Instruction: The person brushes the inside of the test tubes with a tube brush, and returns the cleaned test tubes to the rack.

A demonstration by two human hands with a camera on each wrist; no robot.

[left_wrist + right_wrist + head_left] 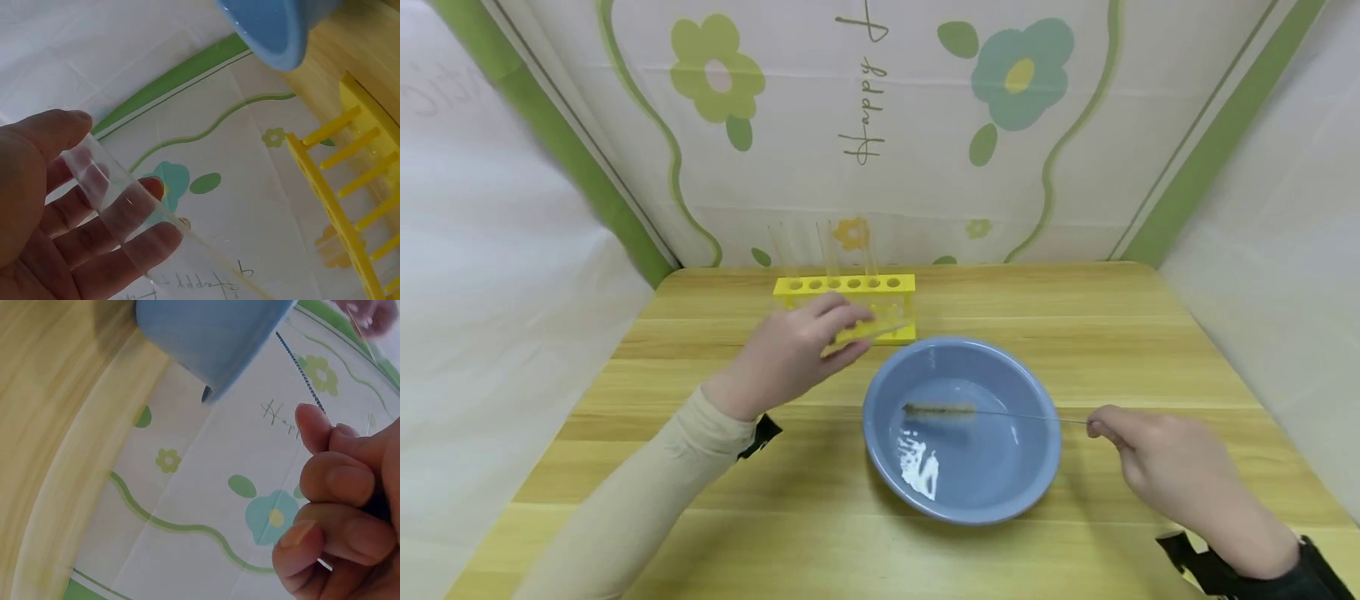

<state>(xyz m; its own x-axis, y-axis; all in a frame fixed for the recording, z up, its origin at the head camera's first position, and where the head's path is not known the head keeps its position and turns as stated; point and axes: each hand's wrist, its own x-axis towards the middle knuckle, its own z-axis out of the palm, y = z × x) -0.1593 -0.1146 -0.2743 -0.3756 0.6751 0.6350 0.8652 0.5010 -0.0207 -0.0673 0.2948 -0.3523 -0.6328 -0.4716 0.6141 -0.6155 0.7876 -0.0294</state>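
My left hand (797, 350) holds a clear test tube (119, 194) between thumb and fingers, in front of the yellow test tube rack (844, 286). In the left wrist view the tube slants across the curled fingers. My right hand (1180, 471) grips the thin twisted wire handle of a test tube brush (940, 410). Its bristle end lies over the inside of the blue basin (962, 514). In the right wrist view the wire (300, 370) runs from my fingers past the basin rim; the bristles are hidden there.
Several clear tubes (827, 250) stand upright in the rack, which sits at the back of the wooden table (760, 533). Water glints in the basin. A white cloth with printed flowers (910, 167) hangs behind the table, with white sheets on both sides.
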